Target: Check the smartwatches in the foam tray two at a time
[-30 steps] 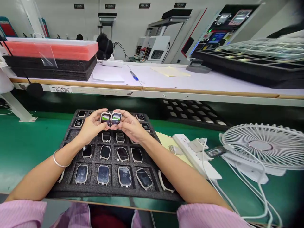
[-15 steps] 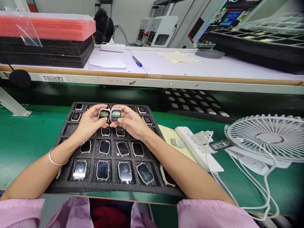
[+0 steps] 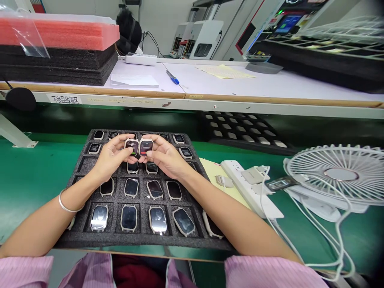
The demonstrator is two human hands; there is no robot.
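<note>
My left hand (image 3: 111, 158) grips a small smartwatch body (image 3: 131, 146) with a lit screen. My right hand (image 3: 166, 157) grips a second smartwatch body (image 3: 145, 147) right beside it, the two screens side by side and facing me. Both hands hover over the far middle of a black foam tray (image 3: 82, 166) on the green bench. The tray holds several more watch bodies (image 3: 157, 219) in its pockets, dark-screened in the near rows and lit in the far row. A silver bangle (image 3: 67, 207) is on my left wrist.
A white power strip (image 3: 250, 189) with plugs and cables lies right of the tray, beside a yellow sheet (image 3: 214, 173). A white fan (image 3: 337, 174) lies flat at the right. Another black tray (image 3: 244, 132) sits under the raised shelf (image 3: 192, 98), which carries foam stacks (image 3: 57, 48), papers and a pen.
The screens on both held watches changed from green-banded to darker displays with a red and green mark. My hands stayed together over the tray; the view tilted down slightly since the earliest frame.
</note>
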